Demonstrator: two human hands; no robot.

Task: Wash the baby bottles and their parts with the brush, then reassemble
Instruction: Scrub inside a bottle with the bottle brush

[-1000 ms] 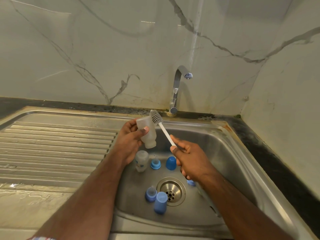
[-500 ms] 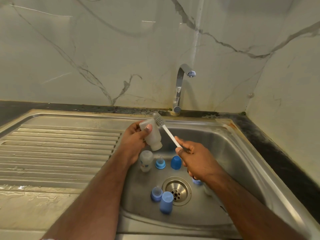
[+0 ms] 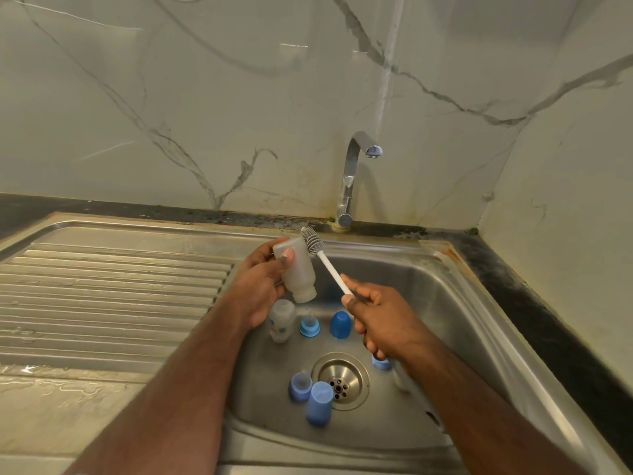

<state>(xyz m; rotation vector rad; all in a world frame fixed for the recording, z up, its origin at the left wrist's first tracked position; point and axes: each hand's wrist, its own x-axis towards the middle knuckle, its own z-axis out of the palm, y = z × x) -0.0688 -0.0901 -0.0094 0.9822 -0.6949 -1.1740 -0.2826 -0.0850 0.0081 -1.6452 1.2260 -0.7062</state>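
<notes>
Two hands work over the sink (image 3: pixel 455 303): the left hand (image 3: pixel 258 286) has its grip curled round a frosted bottle (image 3: pixel 297 272), mouth tilted down, while the right hand (image 3: pixel 380 317) pinches the brush (image 3: pixel 323 258) handle, bristles touching the bottle's base. Blue caps (image 3: pixel 340 324) and another bottle (image 3: pixel 281 320) lie in the basin near the drain (image 3: pixel 340 380).

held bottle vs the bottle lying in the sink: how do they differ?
The held bottle is gripped in the left hand, raised, neck tilted down; the sink bottle lies free on the basin floor. The brush touches the held bottle, not the sink bottle. The sink bottle shows print; the held bottle looks plain. Both are translucent and uncapped.
</notes>
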